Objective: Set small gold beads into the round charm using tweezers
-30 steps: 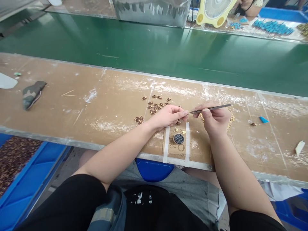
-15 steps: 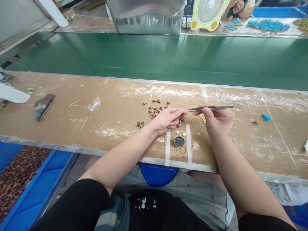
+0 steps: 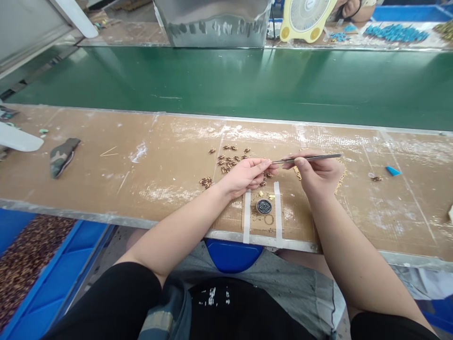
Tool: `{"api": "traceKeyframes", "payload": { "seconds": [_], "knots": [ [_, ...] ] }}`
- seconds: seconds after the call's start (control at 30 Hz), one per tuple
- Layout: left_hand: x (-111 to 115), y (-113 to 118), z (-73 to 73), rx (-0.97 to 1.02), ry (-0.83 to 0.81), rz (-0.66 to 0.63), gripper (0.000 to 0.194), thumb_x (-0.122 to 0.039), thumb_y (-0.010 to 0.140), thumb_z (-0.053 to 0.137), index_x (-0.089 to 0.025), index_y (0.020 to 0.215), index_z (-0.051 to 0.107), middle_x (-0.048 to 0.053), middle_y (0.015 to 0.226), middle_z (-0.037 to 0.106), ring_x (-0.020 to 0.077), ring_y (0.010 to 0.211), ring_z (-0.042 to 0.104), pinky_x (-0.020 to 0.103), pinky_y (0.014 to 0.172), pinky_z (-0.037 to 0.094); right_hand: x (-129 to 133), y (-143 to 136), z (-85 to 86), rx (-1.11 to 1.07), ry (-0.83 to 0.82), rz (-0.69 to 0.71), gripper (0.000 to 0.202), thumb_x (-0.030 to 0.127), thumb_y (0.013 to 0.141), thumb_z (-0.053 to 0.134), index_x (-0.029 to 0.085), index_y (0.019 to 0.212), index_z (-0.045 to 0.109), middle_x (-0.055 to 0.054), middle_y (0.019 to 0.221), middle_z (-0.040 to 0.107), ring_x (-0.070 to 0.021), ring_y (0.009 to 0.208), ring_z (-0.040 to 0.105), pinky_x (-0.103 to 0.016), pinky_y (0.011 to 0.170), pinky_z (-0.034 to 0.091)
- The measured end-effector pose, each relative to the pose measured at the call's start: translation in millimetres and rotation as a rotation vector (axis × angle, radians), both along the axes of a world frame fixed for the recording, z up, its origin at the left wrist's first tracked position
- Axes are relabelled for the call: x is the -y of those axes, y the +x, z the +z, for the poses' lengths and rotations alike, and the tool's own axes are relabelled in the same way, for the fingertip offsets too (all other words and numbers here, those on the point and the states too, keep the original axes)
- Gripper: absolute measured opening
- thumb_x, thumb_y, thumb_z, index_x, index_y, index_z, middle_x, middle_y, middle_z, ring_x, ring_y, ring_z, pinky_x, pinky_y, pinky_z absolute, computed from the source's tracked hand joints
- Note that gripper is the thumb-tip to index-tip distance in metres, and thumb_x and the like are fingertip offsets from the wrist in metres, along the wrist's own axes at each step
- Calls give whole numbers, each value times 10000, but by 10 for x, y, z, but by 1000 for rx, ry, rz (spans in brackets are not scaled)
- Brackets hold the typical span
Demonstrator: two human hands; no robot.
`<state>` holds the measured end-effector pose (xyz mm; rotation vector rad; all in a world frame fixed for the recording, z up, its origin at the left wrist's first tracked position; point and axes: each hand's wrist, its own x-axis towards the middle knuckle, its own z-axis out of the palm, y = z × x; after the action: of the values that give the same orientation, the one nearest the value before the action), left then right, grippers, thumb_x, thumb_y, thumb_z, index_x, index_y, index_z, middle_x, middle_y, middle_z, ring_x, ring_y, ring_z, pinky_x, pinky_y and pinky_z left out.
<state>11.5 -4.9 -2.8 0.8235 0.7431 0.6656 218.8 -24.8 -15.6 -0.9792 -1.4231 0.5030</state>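
Note:
My right hand (image 3: 320,172) is closed around dark tweezers (image 3: 323,157), held nearly level with their tips pointing left. The tips meet the fingertips of my left hand (image 3: 249,175), which are pinched together; whatever they hold is too small to make out. Small brown-and-gold pieces (image 3: 228,163) lie loosely beyond and beside my left hand. Tiny gold bits (image 3: 341,182) are spread partly hidden behind my right hand. Below the hands, a round dark tin (image 3: 264,206) sits on a taped-down board (image 3: 253,222), with two yellowish bits just above it.
A green conveyor belt (image 3: 212,80) runs behind the cardboard-covered table (image 3: 170,156). Across it stand a grey bin (image 3: 217,28), a yellow fan (image 3: 307,19) and a pile of blue pieces (image 3: 396,33) near another person's hand. A camouflage cloth piece (image 3: 63,157) lies left; a blue tub (image 3: 53,283) holds many brown pieces.
The tweezers have tilted slightly and shifted a little left with my right hand, their prongs now closer together. My left hand stays in about the same place.

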Motion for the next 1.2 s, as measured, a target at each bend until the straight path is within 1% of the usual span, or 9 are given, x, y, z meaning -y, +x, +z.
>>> {"api": "traceKeyframes", "payload": {
  "seconds": [0.17, 0.3, 0.47, 0.63, 0.77, 0.93, 1.07, 1.2],
  "knots": [
    [12, 5, 1, -18, 7, 7, 328, -231, 1142, 603, -138, 879, 775, 6, 858, 756, -24, 403, 346, 190, 407, 220, 20, 9, 12, 32, -17, 15, 286, 545, 967, 804, 271, 884, 807, -4, 753, 827, -211, 669, 811, -396, 648, 690],
    [1, 6, -7, 5, 18, 4, 318, -223, 1140, 606, -134, 895, 788, 9, 883, 766, -29, 397, 364, 181, 408, 237, 24, 4, 14, 53, -37, -6, 288, 535, 977, 785, 269, 866, 796, -5, 745, 811, -205, 677, 800, -391, 661, 687],
    [-17, -10, -27, 24, 44, -8, 282, -215, 1133, 620, -133, 941, 810, 22, 912, 776, -33, 405, 378, 175, 409, 246, 5, 2, 8, 16, -14, 3, 274, 507, 980, 787, 260, 864, 807, -4, 734, 814, -193, 660, 797, -375, 658, 686],
    [-11, -1, -5, 4, 58, -9, 303, -214, 1137, 609, -124, 905, 783, 25, 904, 781, -31, 406, 369, 178, 409, 246, -8, 2, 11, -1, -38, -4, 297, 538, 956, 796, 252, 878, 814, -2, 711, 803, -204, 646, 800, -400, 668, 714],
    [-5, 4, 12, -3, 73, -10, 321, -212, 1145, 591, -116, 903, 778, 19, 866, 768, -29, 404, 370, 177, 412, 240, -18, 5, 23, -15, -30, 20, 316, 558, 938, 812, 255, 847, 807, -2, 698, 806, -214, 642, 809, -399, 652, 716],
    [-11, -5, -14, -17, 84, -22, 303, -229, 1146, 594, -127, 932, 784, 29, 885, 778, -22, 415, 354, 186, 425, 243, -24, 15, 15, -38, -13, 44, 334, 583, 933, 831, 259, 854, 816, -4, 724, 825, -211, 636, 813, -386, 644, 712],
    [-19, -6, -28, -22, 105, -45, 326, -244, 1149, 586, -132, 916, 785, 23, 821, 757, -13, 413, 345, 193, 428, 236, -24, 20, 12, -42, -16, 59, 348, 587, 936, 835, 254, 833, 815, -13, 735, 831, -212, 646, 817, -377, 639, 702],
    [-24, -15, -35, -13, 111, -57, 336, -224, 1149, 570, -146, 909, 792, 29, 848, 772, -12, 409, 342, 200, 429, 247, -30, 12, 27, -74, -31, 49, 400, 626, 925, 831, 244, 807, 814, -11, 690, 812, -205, 611, 803, -373, 629, 703]
  ]
}}
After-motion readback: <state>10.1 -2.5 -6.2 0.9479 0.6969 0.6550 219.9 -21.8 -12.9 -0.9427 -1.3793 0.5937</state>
